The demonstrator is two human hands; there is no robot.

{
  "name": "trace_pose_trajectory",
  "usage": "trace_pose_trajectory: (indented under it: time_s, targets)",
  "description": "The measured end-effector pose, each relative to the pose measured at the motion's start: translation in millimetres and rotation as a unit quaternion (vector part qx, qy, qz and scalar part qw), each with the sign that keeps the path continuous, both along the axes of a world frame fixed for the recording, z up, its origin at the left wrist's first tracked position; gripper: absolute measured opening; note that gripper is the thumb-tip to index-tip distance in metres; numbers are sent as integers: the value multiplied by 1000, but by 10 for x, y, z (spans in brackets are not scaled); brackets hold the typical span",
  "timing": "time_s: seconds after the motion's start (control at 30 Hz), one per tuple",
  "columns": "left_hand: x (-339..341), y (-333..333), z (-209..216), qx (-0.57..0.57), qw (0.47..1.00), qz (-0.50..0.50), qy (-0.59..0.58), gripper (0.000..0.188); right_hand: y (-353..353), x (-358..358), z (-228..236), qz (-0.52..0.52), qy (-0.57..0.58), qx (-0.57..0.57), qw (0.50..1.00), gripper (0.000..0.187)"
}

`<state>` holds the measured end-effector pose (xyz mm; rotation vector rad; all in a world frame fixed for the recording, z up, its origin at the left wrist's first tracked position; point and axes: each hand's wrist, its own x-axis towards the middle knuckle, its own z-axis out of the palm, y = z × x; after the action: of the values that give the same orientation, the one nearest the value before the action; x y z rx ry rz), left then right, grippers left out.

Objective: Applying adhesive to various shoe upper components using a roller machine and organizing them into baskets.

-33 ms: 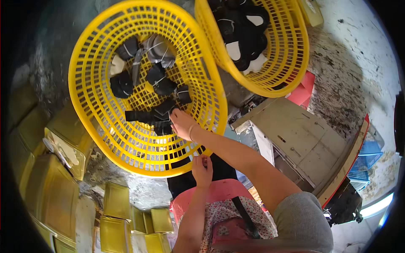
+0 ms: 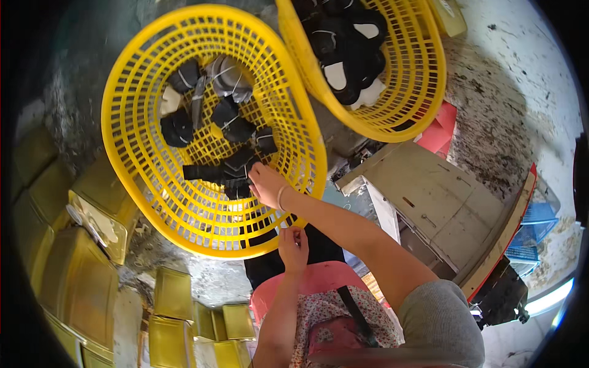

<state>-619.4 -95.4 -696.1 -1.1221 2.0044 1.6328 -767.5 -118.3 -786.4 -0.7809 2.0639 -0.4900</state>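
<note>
Two latticed plastic baskets (image 2: 147, 202), dark tied bundles (image 2: 236, 129)

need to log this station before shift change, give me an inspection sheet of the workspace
surface: rough grey concrete floor, stained and dusty.
job's things: large yellow basket holding several black bundles tied with pale bands; a second yellow basket holds more dark pieces, some with white parts.
clutter: yellow tins stacked at lower left; a red object under the second basket.
grippers: right hand reaches into the large basket, on a black bundle; left hand closed at the basket's near rim, contents unclear.
cables: nothing seen.
surroundings: beige flat panel, blue crate at right.
</note>
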Motion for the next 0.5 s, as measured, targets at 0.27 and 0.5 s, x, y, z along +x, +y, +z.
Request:
trace_pose_trajectory:
  time_s: [0.27, 0.5]
  targets:
    - [-18, 25, -36, -72, 988, -137, -9, 17, 662, -575, 695, -262, 56, -134, 954, 13]
    - [-32, -32, -54, -114, 973, -198, -34, 20, 1128, -1576, 997, -256, 435, 20, 863, 22]
